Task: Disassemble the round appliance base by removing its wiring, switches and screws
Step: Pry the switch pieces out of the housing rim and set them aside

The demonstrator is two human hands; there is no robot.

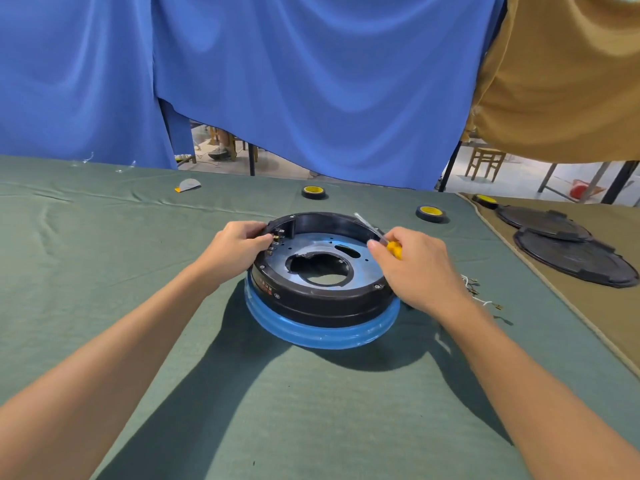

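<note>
Sitting at the middle of a counter (104, 271) draped in dark green cloth, a round black plastic appliance base (311, 303) rests open side up on its translucent blue lower rim, showing a blue-tinted metal plate pierced by a large central hole and several small ones. The left grip (235, 247) curls its fingers over the base's near-left wall, thumb beside a row of small metal switch terminals (275, 241) inside the wall. The right grip (415, 268) is closed round a yellow-handled screwdriver (394, 250), whose shaft angles up across the far-right rim. Loose white wires with metal end tags (479, 294) lie on the cloth just right of that hand. Three black tape rolls with yellow cores (313, 192) sit farther back, well apart. Two flat black round covers (575, 259) overlap on a tan cloth at right. Blue curtains (311, 81) and a tan curtain (571, 81) hang behind; a wooden stool (485, 162) stands beyond them.
</note>
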